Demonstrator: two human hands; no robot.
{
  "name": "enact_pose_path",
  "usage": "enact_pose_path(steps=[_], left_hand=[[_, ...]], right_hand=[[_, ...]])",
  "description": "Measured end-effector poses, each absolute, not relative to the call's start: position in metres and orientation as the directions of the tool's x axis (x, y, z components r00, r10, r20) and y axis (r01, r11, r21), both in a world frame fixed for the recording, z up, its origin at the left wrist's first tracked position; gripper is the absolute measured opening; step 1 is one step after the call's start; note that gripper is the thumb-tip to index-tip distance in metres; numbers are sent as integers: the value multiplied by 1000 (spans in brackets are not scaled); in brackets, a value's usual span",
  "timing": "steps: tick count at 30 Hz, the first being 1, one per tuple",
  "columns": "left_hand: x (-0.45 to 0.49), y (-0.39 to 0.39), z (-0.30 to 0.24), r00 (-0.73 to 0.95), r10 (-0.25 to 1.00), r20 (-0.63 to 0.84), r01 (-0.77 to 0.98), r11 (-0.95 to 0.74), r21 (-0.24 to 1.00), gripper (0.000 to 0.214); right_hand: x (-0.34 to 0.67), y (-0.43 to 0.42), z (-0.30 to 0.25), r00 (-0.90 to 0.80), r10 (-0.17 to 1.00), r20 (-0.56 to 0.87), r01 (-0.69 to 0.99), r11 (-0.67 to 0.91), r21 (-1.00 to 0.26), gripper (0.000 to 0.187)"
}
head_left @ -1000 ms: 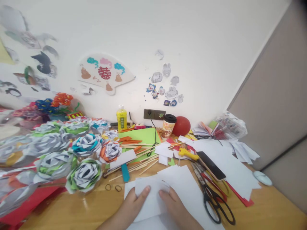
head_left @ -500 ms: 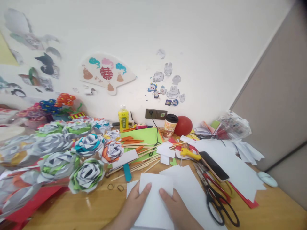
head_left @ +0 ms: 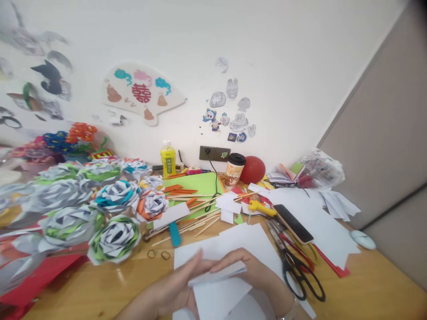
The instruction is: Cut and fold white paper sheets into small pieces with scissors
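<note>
the white sheet [head_left: 218, 291] is no longer lying flat under two pressing palms, as it was a moment ago; its far edge is now lifting off the surface [head_left: 100, 289] and doubling back toward the person, so a fold is being made and the paper is standing partly in the air at about 6 o'clock in the view. the head camera is also tipping a little, since the wall decorations are sitting lower to the left than before.

the left hand [head_left: 173, 289] is reaching in from 7 o'clock with fingers stretched long and nearly straight, lying along the near side of the raised flap. the right hand [head_left: 256, 278] is coming from 5 o'clock, its fingers curling over the top of the flap and pinching the folded edge [head_left: 216, 274] against the left fingers. neither hand is spread flat now; both are closing on the paper between them, with the lower half of the sheet hanging down toward the wrists.

more white sheets [head_left: 253, 238] are lying just beyond the fold at 12 o'clock. black scissors [head_left: 298, 278] are lying near the right hand at 3 o'clock, and a green-and-white paper rose [head_left: 115, 240] is sitting at 10 o'clock, apart from the left hand. two small rings [head_left: 158, 254] are lying between the rose and the sheet.
</note>
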State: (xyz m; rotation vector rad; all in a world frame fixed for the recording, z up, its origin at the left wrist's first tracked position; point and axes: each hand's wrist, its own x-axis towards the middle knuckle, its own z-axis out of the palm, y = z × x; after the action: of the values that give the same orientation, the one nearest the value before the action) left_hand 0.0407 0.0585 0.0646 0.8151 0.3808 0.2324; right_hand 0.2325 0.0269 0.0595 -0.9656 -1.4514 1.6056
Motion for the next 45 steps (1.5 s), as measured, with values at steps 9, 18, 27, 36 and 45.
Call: enact_pose_path(steps=[9,18,27,36,45], left_hand=[[47,60,47,822,518,-239,-25,451,892,34],[55,56,54,725,635,-267,38,350,936,42],[53,59,51,719,628,-299,67,366,928,43],[54,63,43,715,649,-260,65,308,949,46],[56,53,41,624,763,-167,223,31,974,44]], right_hand=[[227,40,50,-194,980,-30,-115,-53,-992,35],[228,38,39,-164,987,4,22,8,-1000,42],[228,34,40,-159,987,2,155,27,-988,42],[223,32,45,-110,994,21,189,42,-981,35],[219,35,46,-117,991,66,238,92,-967,16]])
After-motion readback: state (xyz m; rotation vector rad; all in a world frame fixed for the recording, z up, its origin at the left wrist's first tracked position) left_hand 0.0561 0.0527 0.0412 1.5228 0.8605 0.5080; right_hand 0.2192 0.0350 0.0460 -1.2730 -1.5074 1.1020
